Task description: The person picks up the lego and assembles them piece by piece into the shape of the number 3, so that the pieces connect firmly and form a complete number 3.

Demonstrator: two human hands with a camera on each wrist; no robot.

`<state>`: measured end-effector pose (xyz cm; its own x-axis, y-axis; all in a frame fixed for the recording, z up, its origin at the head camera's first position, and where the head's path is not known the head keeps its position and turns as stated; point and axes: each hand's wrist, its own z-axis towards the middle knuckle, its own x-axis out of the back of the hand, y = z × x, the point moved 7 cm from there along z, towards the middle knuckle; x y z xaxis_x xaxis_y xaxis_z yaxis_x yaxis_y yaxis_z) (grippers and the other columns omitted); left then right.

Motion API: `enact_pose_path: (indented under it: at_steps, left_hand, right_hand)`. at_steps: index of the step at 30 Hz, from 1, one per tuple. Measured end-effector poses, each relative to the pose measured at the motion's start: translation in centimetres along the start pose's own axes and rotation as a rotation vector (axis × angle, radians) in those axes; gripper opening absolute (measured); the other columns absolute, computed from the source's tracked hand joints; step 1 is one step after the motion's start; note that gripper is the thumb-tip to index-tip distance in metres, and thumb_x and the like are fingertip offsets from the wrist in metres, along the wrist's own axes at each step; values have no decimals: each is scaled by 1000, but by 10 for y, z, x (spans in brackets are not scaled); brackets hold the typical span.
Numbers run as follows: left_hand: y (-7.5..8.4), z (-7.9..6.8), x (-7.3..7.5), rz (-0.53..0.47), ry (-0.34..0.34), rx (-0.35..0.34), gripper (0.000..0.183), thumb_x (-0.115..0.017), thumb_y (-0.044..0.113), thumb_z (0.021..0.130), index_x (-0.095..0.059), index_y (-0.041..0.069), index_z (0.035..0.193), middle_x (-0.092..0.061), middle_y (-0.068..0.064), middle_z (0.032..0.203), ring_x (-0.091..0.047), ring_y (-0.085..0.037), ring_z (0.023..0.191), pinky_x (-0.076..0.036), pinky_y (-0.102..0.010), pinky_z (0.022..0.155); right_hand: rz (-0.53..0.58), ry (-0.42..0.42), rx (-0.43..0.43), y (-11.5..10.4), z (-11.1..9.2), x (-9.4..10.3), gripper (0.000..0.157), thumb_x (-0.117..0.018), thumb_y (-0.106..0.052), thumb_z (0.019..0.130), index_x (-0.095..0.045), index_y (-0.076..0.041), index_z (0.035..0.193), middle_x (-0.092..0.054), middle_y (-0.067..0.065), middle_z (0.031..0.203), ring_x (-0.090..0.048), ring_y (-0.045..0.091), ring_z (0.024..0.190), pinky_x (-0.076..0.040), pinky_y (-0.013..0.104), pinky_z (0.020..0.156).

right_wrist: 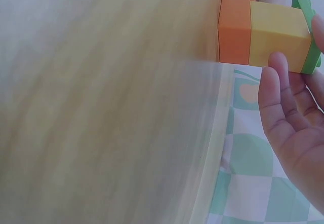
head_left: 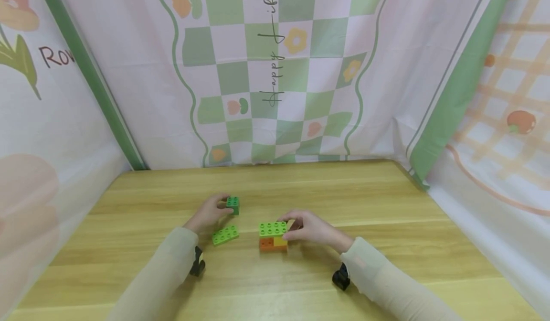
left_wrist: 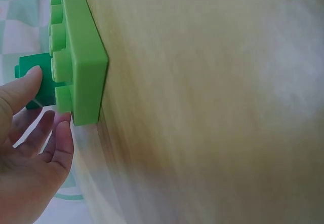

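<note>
My left hand point(head_left: 209, 214) pinches a dark green toy brick point(head_left: 233, 206) between thumb and fingers, left of the table's middle. Close in front of it, studs up, a loose light green building plate point(head_left: 225, 235) lies flat. In the left wrist view that plate point(left_wrist: 88, 64) partly overlaps the dark green brick point(left_wrist: 44, 84). To the right, my right hand point(head_left: 315, 229) grips a small stack at its right end. The stack has an orange plate point(right_wrist: 234, 26) at the bottom, a yellow brick point(right_wrist: 278, 31) on it, and a light green plate point(head_left: 272, 229) on top.
Everything stands on a wooden table point(head_left: 275, 287). Behind it hangs a checked curtain point(head_left: 262, 134), with more printed cloth point(head_left: 485, 120) along both sides. Black wrist devices point(head_left: 341, 277) show below both sleeves.
</note>
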<state>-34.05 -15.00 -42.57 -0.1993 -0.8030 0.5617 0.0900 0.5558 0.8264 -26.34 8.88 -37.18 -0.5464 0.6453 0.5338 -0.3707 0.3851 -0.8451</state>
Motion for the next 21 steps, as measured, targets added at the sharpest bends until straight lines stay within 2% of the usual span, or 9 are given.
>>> enact_pose_path:
  at_steps: [3,11,21]
  left_hand:
    - [-1,-1,1,5,5,11,54,-60,13,90,-37,-3,135,-41,-20,134,-45,-38,116,-42,-49,89]
    - [2,-3,1,26,21,17,53,-61,15,89,-39,0,135,-43,-18,134,-48,-36,114,-45,-47,86]
    - [7,-7,3,24,30,37,53,-62,19,89,-40,3,136,-49,-11,127,-55,-24,99,-50,-39,76]
  right_hand:
    - [0,-1,1,-1,0,0,38,-66,-5,84,-55,8,118,-58,18,100,-59,28,82,-50,28,66]
    - [-16,3,-2,31,9,-2,42,-67,-11,84,-55,3,122,-59,13,103,-60,22,82,-50,29,66]
    - [-12,-2,9,35,10,-1,44,-69,-22,83,-57,-2,121,-60,10,100,-60,19,81,-51,29,66]
